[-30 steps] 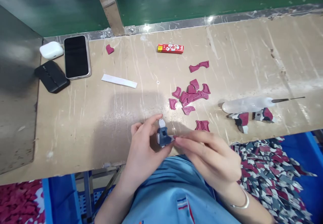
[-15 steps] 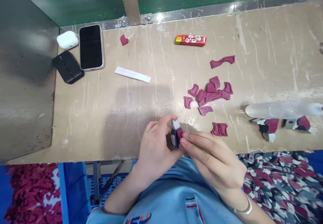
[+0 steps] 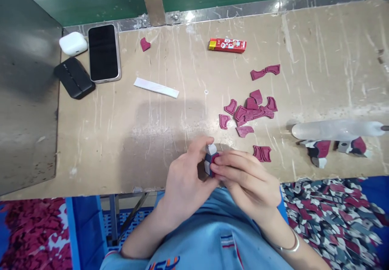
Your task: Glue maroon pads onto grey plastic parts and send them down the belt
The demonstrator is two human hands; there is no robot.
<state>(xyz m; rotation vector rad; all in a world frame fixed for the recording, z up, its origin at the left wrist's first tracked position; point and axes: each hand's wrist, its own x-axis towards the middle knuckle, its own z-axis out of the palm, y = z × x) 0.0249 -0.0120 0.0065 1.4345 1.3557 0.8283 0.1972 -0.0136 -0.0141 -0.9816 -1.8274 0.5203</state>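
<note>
A small plastic part [image 3: 210, 156] in grey, dark blue and maroon stands between my hands, close to the table's front edge. My left hand [image 3: 190, 181] grips it from the left, index finger at its grey top and thumb low down. The fingers of my right hand [image 3: 249, 176] press against its maroon side from the right and cover some of that face. Just beyond my right hand lie two maroon pieces [image 3: 261, 153] side by side. Farther back is a loose pile of similar maroon pieces [image 3: 251, 110].
A translucent bottle [image 3: 337, 130] lies at right near two multicoloured parts [image 3: 320, 152]. A phone [image 3: 104, 53], white case [image 3: 73, 43], black box [image 3: 75, 78], white strip [image 3: 156, 87] and red packet [image 3: 227, 45] rest farther back. Bins of maroon pieces [image 3: 36, 233] and mixed parts [image 3: 337, 221] stand below.
My right hand has closed in from the right, its fingers now flatter against the maroon side of the part. The left hand keeps its grip. The whole view has shifted slightly.
</note>
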